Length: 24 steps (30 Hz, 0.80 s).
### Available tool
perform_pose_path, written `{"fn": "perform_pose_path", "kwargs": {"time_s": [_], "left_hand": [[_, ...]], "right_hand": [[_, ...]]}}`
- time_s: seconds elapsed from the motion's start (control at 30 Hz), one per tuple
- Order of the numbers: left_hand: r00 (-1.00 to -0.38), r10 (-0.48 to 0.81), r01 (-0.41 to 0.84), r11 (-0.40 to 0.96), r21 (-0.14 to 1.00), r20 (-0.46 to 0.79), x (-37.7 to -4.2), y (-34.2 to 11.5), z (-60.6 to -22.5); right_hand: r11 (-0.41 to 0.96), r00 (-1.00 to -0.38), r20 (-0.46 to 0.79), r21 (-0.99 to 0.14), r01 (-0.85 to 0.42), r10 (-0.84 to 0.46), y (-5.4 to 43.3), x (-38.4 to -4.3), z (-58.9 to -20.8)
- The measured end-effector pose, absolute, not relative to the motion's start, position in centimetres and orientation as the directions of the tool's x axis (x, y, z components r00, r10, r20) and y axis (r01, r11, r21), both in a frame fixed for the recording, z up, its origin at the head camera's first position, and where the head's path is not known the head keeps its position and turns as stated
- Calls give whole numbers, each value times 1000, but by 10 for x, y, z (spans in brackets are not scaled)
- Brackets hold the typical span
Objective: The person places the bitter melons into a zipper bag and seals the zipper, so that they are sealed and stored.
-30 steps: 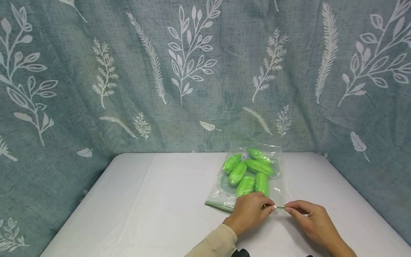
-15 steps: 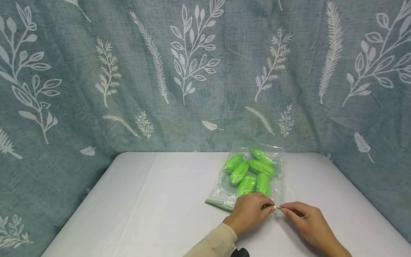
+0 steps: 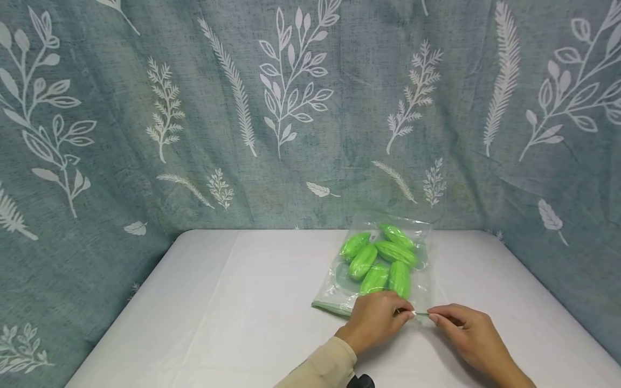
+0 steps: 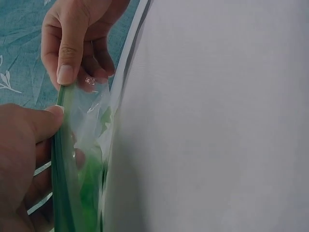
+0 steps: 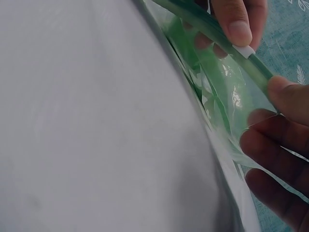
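Note:
A clear zip bag (image 3: pixel 421 280) with a green closure strip (image 3: pixel 332 309) lies on the table, its closure toward me. Inside are several bright green, ridged, oblong vegetables (image 3: pixel 363 262). My left hand (image 3: pixel 375 318) pinches the strip right of its middle, thumb at the small white slider (image 5: pixel 245 51). Just to the right, my right hand (image 3: pixel 468 331) pinches the strip near its right end between thumb and index finger. Its other fingers (image 5: pixel 270 145) spread below the bag's edge in the right wrist view. A short stretch of strip shows between the two hands.
A white cloth covers the table (image 3: pixel 233 302), which runs back to a grey-green leaf-patterned curtain (image 3: pixel 310 134). The bag's far edge reaches the table's back edge. A dark wrist device (image 3: pixel 361 381) shows beside the left sleeve (image 3: pixel 320 366).
My right fingertips came closer to the left hand along the strip, then moved back out to the right. The left hand has kept its pinch in the same place.

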State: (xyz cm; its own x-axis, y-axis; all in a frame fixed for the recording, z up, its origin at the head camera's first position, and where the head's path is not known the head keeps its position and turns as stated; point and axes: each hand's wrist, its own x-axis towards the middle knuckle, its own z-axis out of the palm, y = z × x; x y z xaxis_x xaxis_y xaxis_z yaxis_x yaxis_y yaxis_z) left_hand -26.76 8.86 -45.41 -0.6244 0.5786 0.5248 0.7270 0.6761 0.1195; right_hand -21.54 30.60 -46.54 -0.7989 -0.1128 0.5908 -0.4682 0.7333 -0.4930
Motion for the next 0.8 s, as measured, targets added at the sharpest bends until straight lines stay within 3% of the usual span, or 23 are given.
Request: {"fn": "perform_pose_path", "kwargs": {"time_s": [0.4,0.8], "left_hand": [[-619,581,733,668,125,528,-270,80,-452],[-635,568,721,679,138,524,-271,69,-452]], "right_hand": [[751,-816,572,-503,-428,-82,307,-214,-463],[741,-791,607,-495,-453,-78,309,-215,-464]]}}
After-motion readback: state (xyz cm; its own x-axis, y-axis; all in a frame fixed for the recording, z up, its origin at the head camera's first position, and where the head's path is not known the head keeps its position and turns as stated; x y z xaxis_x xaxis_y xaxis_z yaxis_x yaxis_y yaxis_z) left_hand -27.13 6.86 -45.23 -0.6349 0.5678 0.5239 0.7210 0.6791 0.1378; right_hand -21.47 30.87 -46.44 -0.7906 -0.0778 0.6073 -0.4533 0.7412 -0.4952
